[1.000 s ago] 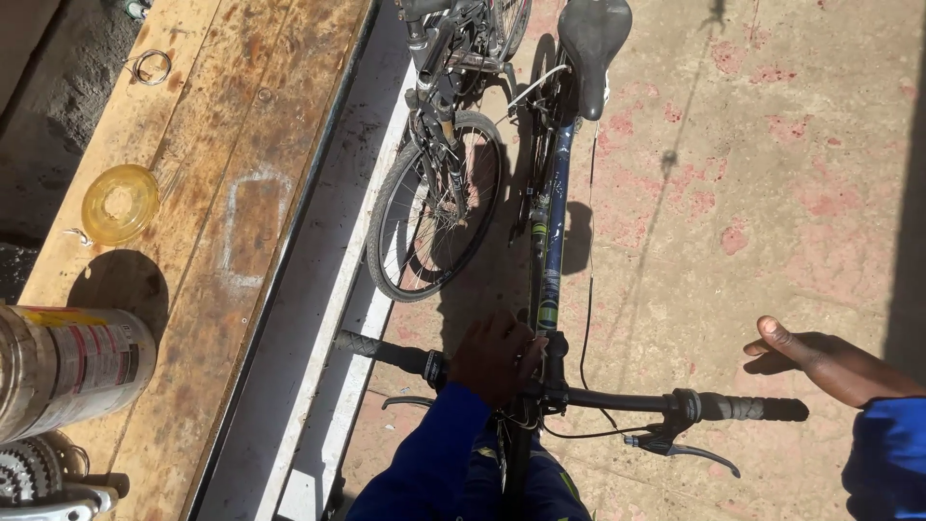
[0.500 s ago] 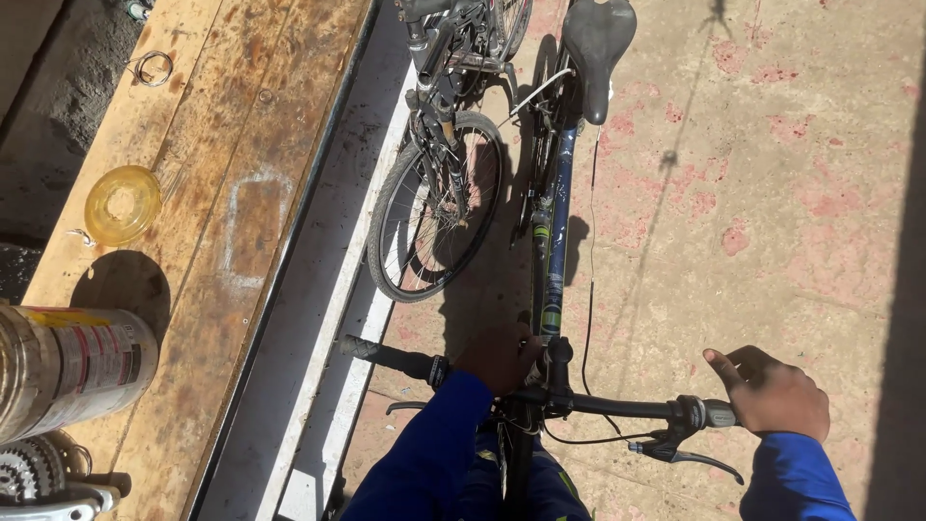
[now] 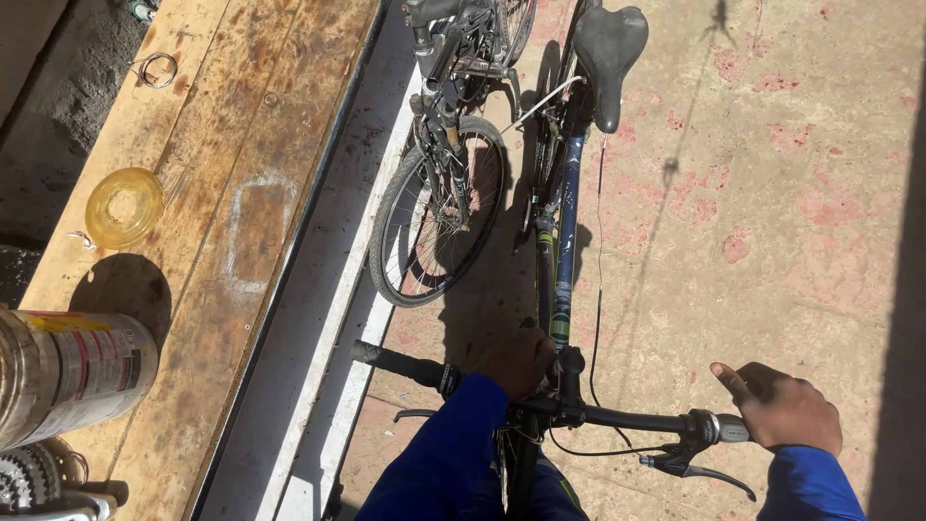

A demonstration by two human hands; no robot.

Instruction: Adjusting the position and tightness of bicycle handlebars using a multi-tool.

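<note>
Both hands sit on the black metal handlebar (image 3: 617, 417) running left to right across the lower frame of the head view: the left hand (image 3: 516, 362) closes its fingers around it beside the stem, and the right hand (image 3: 783, 410) wraps the right grip above the brake lever (image 3: 699, 471). The dark blue bicycle frame (image 3: 564, 260) stretches up-frame toward the black saddle (image 3: 608, 58).

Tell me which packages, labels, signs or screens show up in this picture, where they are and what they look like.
Metal can: lying on its side at the near left end of the wooden bench; a cylinder, silvery, with a wrapped label.
Label on the can: a band round the cylinder, yellow stripe at the top, red and white patches below.
No signs or screens are in view.
</note>
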